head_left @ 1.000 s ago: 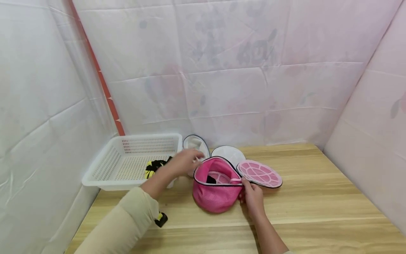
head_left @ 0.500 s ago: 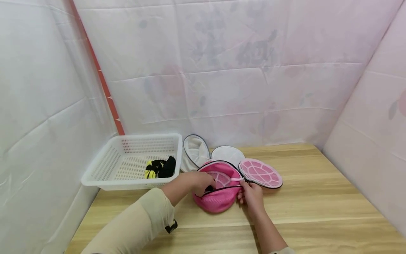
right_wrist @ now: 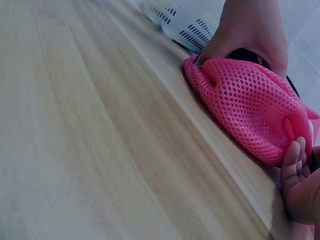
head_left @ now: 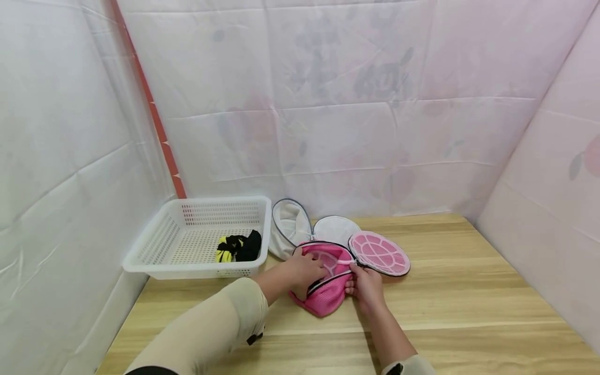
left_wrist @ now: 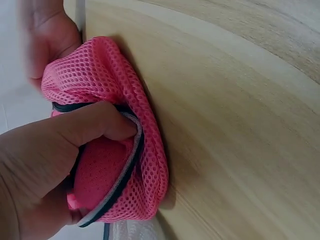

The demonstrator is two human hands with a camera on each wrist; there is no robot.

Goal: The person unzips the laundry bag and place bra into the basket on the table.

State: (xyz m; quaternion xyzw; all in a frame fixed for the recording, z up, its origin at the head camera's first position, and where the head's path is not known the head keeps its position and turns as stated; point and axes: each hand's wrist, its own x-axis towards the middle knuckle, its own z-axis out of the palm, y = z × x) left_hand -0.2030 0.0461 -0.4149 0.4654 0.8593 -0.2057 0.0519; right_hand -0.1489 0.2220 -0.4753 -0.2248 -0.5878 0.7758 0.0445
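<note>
A round pink mesh laundry bag (head_left: pixel 328 299) stands on the wooden table, its pink lid (head_left: pixel 379 253) folded out to the right. My left hand (head_left: pixel 304 271) grips the bag's dark-edged rim on the left side. In the left wrist view, the thumb of my left hand (left_wrist: pixel 65 145) lies on that rim, and the other fingers are partly hidden inside. At the rim near the lid, my right hand (head_left: pixel 367 289) pinches the bag's edge. Something black (right_wrist: pixel 245 55) shows below my left hand in the right wrist view; its kind is unclear.
At the left stands a white plastic basket (head_left: pixel 197 269) holding yellow-and-black cloth (head_left: pixel 226 249) and a black bundle (head_left: pixel 249 246). Behind the pink bag sits a white laundry bag (head_left: pixel 283 237), its white lid (head_left: pixel 336 228) laid out beside it. Sheeted walls (head_left: pixel 337 135) enclose the table.
My left hand has gone from above the white bag down into the pink bag's opening, then onto its left rim. The opening has narrowed. My right hand stays at the rim.
</note>
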